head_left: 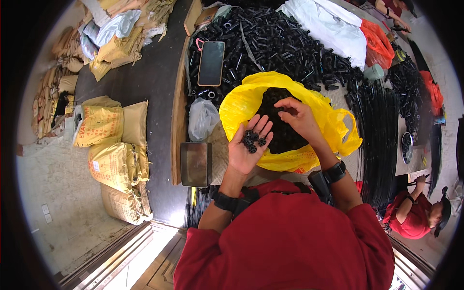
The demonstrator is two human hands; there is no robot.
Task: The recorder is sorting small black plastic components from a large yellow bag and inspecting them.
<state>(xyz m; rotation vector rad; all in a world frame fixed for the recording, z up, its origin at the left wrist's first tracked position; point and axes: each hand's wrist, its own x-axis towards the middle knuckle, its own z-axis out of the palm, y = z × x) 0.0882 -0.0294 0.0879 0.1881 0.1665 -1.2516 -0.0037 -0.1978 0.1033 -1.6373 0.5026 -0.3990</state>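
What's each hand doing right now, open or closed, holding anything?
Left hand: open, palm up, small black parts resting on it.
Right hand: fingers curled over the yellow bag; can't tell whether it's pinching anything.

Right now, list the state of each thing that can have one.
Left hand: open, palm up, bearing small black parts.
Right hand: fingers curled, grip unclear.
Yellow plastic bag: mouth open, black parts inside.
Smartphone: screen up, dark.
Rectangular tray: upright, open-topped.
Yellow sacks: stacked.

glossy yellow plastic bag [244, 100], wooden plank [179, 121]
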